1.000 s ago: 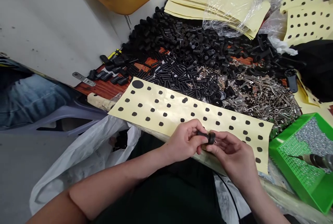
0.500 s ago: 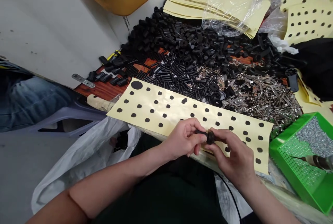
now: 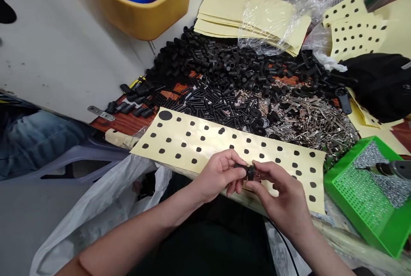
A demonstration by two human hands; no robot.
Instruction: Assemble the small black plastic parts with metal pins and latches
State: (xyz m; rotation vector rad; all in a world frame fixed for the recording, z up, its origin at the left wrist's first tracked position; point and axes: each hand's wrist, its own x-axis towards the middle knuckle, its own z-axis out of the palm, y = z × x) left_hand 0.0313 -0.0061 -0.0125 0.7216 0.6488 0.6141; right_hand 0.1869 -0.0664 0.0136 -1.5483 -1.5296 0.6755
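My left hand point(image 3: 221, 172) pinches the narrow end of a small black plastic part point(image 3: 250, 172). From the other side, my right hand point(image 3: 282, 188) grips its wider, round end between thumb and fingertips. Both hands meet just above the near edge of a yellow sheet with black dots point(image 3: 180, 132). Fingers cover much of the part, so its exact kind is unclear. Behind the sheet lie ribbed black pieces point(image 3: 205, 102), round black discs point(image 3: 257, 124) and a heap of thin metal strips point(image 3: 314, 117).
Black tubular parts point(image 3: 224, 60) are piled farther back, below stacked yellow sheets point(image 3: 221, 6) and clear plastic. A green basket point(image 3: 340, 177) holding small silvery pieces stands at right, with a screwdriver-like tool point(image 3: 385, 168) over it. A yellow tub point(image 3: 150, 21) sits upper left.
The view has tilted upward and shifted slightly right, showing more of the yellow tub. Both hands stay together on the black part, with only slight finger movement.
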